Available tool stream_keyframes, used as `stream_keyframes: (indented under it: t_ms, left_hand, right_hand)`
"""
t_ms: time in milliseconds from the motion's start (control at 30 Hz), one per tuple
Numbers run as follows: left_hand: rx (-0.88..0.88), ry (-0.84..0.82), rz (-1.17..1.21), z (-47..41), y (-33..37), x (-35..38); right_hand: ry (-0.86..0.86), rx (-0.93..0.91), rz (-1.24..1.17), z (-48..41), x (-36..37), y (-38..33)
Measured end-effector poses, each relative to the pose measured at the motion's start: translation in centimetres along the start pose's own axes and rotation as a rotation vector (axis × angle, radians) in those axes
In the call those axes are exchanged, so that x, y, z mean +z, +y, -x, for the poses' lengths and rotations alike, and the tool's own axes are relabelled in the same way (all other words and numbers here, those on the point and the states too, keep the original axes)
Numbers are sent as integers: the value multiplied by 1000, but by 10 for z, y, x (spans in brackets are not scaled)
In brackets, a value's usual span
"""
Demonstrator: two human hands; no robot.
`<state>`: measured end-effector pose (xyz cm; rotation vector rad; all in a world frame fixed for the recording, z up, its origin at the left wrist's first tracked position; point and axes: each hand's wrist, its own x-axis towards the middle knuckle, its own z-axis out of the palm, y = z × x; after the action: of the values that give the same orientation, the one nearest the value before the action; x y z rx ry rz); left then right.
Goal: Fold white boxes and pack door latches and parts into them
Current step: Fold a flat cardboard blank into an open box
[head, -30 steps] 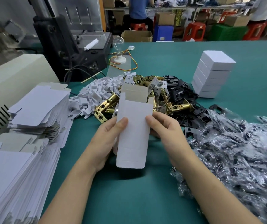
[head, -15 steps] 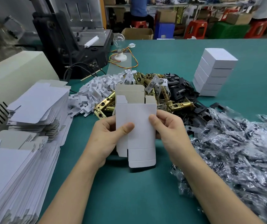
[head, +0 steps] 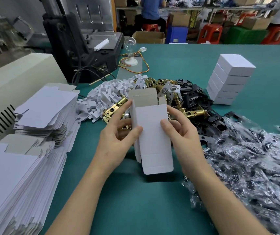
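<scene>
Both hands hold one white box (head: 152,133) upright above the table (head: 136,200), between them and just clear of it. The left hand (head: 117,143) grips its left side, thumb pressed on the front face and forefinger reaching up to the top left corner. The right hand (head: 181,138) grips the right side, thumb on the front and forefinger along the right edge. The box's top flaps stand open, grey inside; its bottom flap hangs down unfolded.

The remaining fingers of both hands are hidden behind the box. It also covers part of the brass door latches (head: 193,112) heaped just beyond the hands, so how many there are cannot be told. The bagged parts (head: 254,158) right of the right hand are blurred and run off the frame edge. The flat box blanks (head: 17,175) left of the left hand are likewise cut off.
</scene>
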<state>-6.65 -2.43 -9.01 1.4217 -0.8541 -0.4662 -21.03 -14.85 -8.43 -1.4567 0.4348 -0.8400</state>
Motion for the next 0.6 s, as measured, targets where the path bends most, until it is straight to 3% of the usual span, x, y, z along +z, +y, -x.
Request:
stream_keyframes:
  t_ms: [200,300,600]
  left_hand:
    - [79,-1,129,3,5,1]
    - [77,12,163,2,7,1]
    - [7,-157,160,5,9,3]
  right_hand:
    - [-35,-115,133,2,2,-1]
    - [-73,-115,129,2,2,1]
    - [-112,-89,1,-1,-4,-1]
